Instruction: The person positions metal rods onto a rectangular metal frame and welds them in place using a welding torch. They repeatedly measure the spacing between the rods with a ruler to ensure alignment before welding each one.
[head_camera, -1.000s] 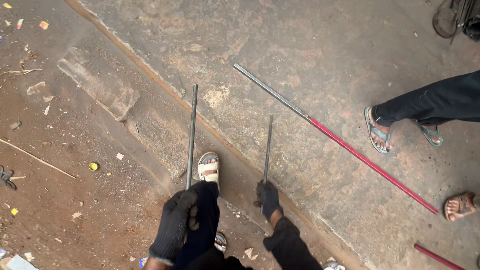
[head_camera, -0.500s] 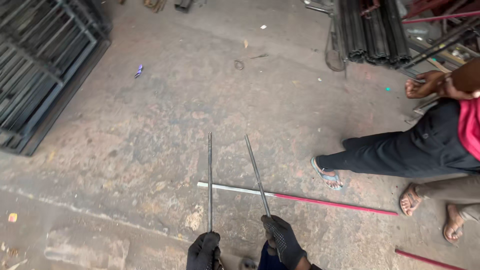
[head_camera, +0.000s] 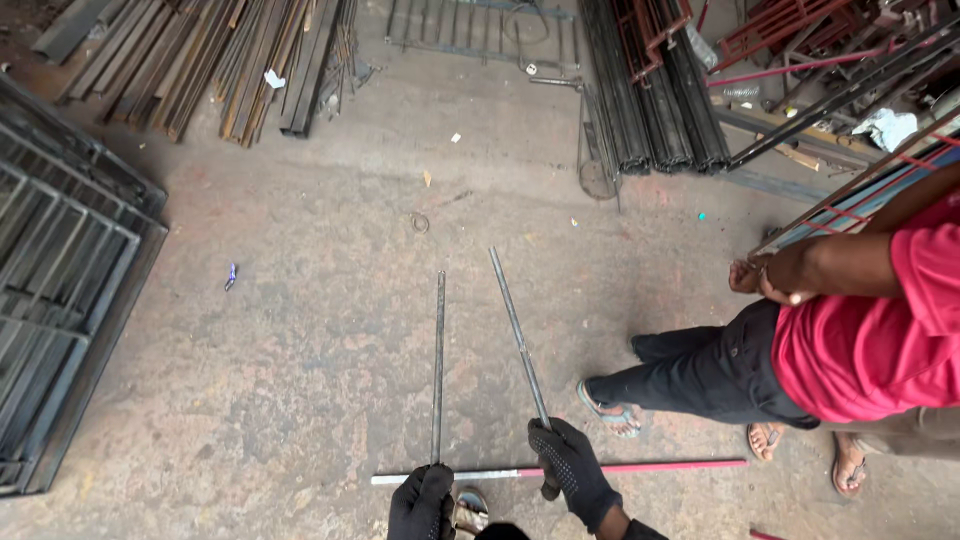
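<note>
Head view looks down on a concrete floor (head_camera: 300, 380) of a metal workshop. At the bottom centre of the frame, the left hand (head_camera: 422, 502), in a black glove, is clenched around the near end of a thin grey steel rod (head_camera: 438, 370). This left rod points straight up the frame, away from the person. Just to the right, the right hand (head_camera: 570, 470), also in a black glove, is clenched around the near end of a second thin rod (head_camera: 518, 335), which leans toward the upper left, so the two far ends come near each other but stay apart.

Under both hands a longer bar (head_camera: 560, 470) lies across the floor, grey at its left part and pink-red at its right part. A sandal (head_camera: 468, 508) of the person shows between the hands at the bottom edge.

On the right side of the frame stands another person in a red shirt (head_camera: 860, 340) and black trousers, with a foot in a sandal (head_camera: 610, 412) near the pink bar. At the left edge a dark metal grille (head_camera: 60, 290) lies flat. In the upper left is a pile of rusty steel profiles (head_camera: 220, 60), and in the upper middle dark steel sections (head_camera: 655, 90) lie bundled.
</note>
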